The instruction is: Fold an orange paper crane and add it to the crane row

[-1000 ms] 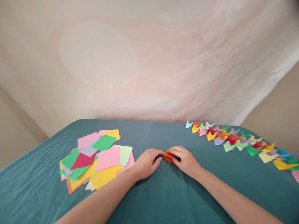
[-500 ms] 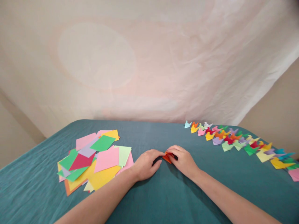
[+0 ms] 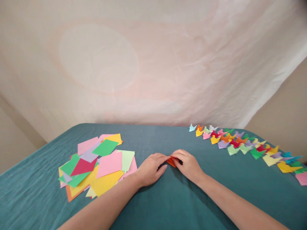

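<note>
A small folded orange paper (image 3: 171, 161) lies on the teal cloth (image 3: 168, 198) at the table's middle. My left hand (image 3: 151, 168) rests beside it with curled fingers, its fingertips pinching the paper's left end. My right hand (image 3: 188, 164) covers the paper's right side, fingers bent and pressed on it. Most of the paper is hidden under the fingers.
A loose heap of coloured paper squares (image 3: 98, 163) lies to the left of my left hand. A long row of several folded paper figures (image 3: 244, 145) runs along the right side of the table. A pale draped sheet (image 3: 153, 64) hangs behind.
My hands have drawn a little closer together over the orange paper, so less of it shows. The view has shifted slightly.
</note>
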### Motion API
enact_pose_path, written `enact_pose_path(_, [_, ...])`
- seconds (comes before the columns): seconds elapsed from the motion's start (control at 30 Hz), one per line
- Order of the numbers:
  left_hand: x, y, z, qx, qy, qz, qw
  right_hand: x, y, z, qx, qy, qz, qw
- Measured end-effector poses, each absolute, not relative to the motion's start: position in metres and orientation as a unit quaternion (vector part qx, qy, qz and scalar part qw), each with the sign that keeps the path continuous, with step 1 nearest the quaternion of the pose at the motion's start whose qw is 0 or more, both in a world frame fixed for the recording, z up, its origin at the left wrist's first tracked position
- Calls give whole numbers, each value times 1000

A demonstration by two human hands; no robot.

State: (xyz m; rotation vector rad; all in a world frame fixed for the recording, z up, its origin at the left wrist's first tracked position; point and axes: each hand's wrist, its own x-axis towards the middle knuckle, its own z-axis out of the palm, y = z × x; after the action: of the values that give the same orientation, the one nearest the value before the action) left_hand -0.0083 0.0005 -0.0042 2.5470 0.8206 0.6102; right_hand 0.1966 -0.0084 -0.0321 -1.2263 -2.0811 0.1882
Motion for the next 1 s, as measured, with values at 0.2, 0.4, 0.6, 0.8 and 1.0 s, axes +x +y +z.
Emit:
enact_pose_path(0.2, [-9,0,-3,912,291,215,193,197,-9,-33,-466,-804,70,362])
enact_pose_path(0.4, [-9,0,-2,915,289,208,191,197,-10,-32,-475,-798,87,361])
enact_pose_path(0.6, [-8,2,-2,910,293,212,200,196,-10,-32,-476,-797,93,361])
enact_pose_path(0.8, [-2,28,2,909,280,199,238,196,-9,-30,-477,-796,112,356])
enact_pose_path(1.0, [1,66,13,897,207,111,375,198,-7,-30,-481,-780,151,370])
